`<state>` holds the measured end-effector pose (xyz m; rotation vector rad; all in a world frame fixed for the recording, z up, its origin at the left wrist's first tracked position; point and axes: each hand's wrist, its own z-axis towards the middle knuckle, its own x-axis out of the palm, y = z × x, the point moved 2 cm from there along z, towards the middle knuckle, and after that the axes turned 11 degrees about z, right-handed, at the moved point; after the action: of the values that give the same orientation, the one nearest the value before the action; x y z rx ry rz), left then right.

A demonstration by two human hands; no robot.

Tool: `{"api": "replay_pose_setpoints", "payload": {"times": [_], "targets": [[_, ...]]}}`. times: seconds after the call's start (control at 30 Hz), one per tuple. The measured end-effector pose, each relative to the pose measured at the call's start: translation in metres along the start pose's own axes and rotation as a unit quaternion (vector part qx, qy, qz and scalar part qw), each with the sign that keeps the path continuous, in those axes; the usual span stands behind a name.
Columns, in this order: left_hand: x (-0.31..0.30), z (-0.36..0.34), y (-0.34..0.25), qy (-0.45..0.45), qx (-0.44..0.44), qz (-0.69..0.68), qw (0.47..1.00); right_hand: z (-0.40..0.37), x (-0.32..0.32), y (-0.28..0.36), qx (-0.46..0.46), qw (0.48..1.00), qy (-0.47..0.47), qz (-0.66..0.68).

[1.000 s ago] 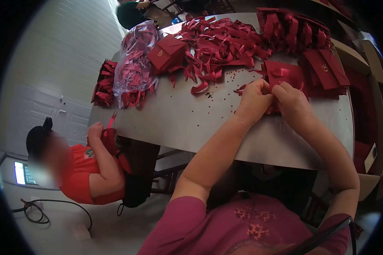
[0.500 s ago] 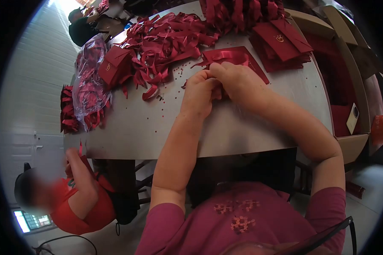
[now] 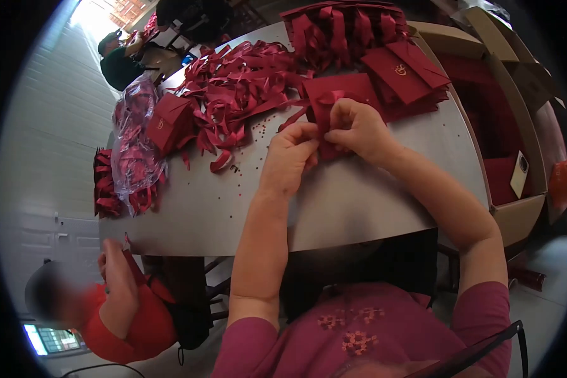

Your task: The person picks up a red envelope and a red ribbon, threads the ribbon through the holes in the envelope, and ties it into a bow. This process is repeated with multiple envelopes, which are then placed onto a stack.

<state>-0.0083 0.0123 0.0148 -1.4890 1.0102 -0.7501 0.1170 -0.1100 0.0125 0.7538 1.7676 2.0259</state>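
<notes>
In the head view, the red envelope lies on the table, between the ribbon pile and the envelope stack. The left hand has thumb and fingers together near its left edge; the right hand curls over it, fingertips near the ribbon, though what either pinches is unclear.

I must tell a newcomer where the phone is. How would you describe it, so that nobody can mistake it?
Find the open cardboard box at the right end of the table. Inside, near its closest end, is the phone. Its pale back and dark round camera area set it apart from the dark red contents beside it.
</notes>
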Motion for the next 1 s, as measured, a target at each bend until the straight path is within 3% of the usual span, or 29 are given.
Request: {"api": "replay_pose_setpoints", "payload": {"times": [0.27, 0.4, 0.57, 0.6, 0.67, 0.83, 0.9, 1.0], "targets": [[0.000, 0.002, -0.004, 0.041, 0.027, 0.024, 0.999, -0.007, -0.006, 0.012, 0.065, 0.998, -0.014, 0.009], [0.004, 0.000, -0.011, 0.040, 0.055, 0.059, 0.996, -0.009, -0.006, 0.009, 0.056, 0.998, -0.021, 0.010], [0.002, 0.004, -0.001, 0.044, 0.019, 0.106, 0.993, -0.013, 0.002, 0.014, 0.004, 0.993, 0.015, -0.120], [0.003, 0.005, -0.002, 0.039, 0.021, 0.119, 0.992, -0.015, 0.002, 0.025, 0.006, 0.993, -0.013, -0.121], [0.004, 0.004, -0.004, 0.033, 0.023, 0.138, 0.990, -0.004, -0.016, 0.040, -0.283, 0.915, -0.094, -0.274], [0.001, 0.004, -0.004, 0.022, 0.027, 0.180, 0.983, 0.005, -0.040, 0.040, -0.202, 0.860, -0.103, -0.457], [0.001, 0.005, -0.004, 0.030, 0.039, 0.174, 0.983, 0.002, -0.034, 0.018, -0.101, 0.806, -0.101, -0.574], [0.002, 0.002, -0.006, 0.045, 0.032, 0.164, 0.985, 0.001, -0.034, 0.011, -0.090, 0.803, -0.100, -0.581]]}}
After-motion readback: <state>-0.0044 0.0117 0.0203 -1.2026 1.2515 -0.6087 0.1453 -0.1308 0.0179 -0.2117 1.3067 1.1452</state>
